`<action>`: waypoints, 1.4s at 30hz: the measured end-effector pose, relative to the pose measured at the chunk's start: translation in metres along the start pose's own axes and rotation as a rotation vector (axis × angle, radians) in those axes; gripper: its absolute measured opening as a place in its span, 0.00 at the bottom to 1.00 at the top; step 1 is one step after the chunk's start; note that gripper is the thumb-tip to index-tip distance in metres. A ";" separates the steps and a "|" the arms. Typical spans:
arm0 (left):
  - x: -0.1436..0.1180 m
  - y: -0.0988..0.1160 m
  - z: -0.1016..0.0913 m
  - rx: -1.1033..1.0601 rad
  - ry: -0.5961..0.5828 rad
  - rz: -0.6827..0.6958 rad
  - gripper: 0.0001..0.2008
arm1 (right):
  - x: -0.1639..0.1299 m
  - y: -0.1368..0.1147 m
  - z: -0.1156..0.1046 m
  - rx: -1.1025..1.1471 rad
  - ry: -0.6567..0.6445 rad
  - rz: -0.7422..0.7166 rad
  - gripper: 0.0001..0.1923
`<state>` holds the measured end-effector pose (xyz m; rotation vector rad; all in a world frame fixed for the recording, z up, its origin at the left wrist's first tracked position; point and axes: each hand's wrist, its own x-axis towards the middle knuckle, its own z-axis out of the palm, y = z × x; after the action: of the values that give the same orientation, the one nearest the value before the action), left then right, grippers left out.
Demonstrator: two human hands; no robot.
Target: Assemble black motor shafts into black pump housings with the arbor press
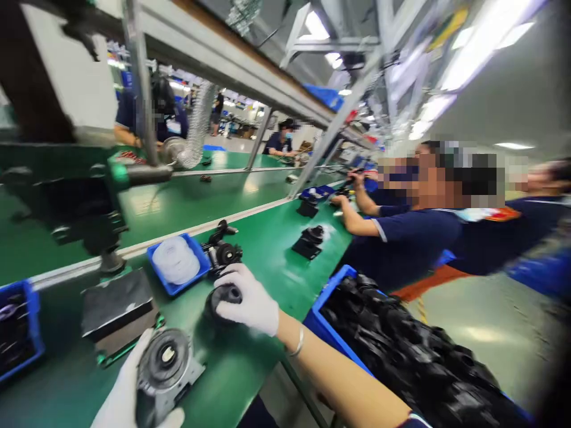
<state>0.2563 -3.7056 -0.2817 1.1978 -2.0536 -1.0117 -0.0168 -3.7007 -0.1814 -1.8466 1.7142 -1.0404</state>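
White gloves cover both hands. At the lower left my left hand [127, 386] grips a grey round motor-like part [167, 362] with a metal flange and a pale centre. My right hand [252, 300] is closed over a black round part [218, 303] with a raised hub, at the green bench. Just beyond that hand lie several dark round parts [225, 252] in a cluster. A blue tray [207, 261] of translucent white discs [176, 261] stands to their left. Near my left hand is a dark metal block [118, 303] below a press [80, 202].
On the right a large blue bin [319, 309] is heaped with black parts [401, 339]. Another blue bin [35, 321] sits at the left edge. Black parts [307, 241] stand farther along the bench [276, 273]. A co-worker [401, 232] works at the right; others sit beyond.
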 end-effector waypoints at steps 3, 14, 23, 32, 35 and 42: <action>-0.001 0.026 -0.013 -0.015 -0.143 -0.078 0.48 | 0.007 -0.007 0.001 0.022 -0.008 -0.004 0.15; 0.011 0.040 -0.022 -0.233 -0.174 -0.066 0.57 | 0.020 -0.055 0.049 0.000 -0.306 -0.164 0.22; 0.019 0.051 -0.032 -0.335 -0.168 -0.054 0.45 | 0.019 -0.048 0.062 -0.134 -0.356 -0.195 0.26; 0.024 0.056 -0.038 -0.394 -0.173 -0.053 0.44 | 0.026 -0.048 0.058 -0.178 -0.414 -0.263 0.26; 0.025 0.057 -0.039 -0.417 -0.166 -0.043 0.45 | 0.026 -0.047 0.059 -0.165 -0.401 -0.276 0.27; 0.017 0.047 -0.028 -0.342 -0.116 0.022 0.53 | 0.019 -0.040 0.063 -0.142 -0.411 -0.254 0.31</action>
<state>0.2474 -3.7150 -0.2259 0.9559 -1.8741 -1.3842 0.0555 -3.7245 -0.1875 -2.2258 1.3665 -0.5753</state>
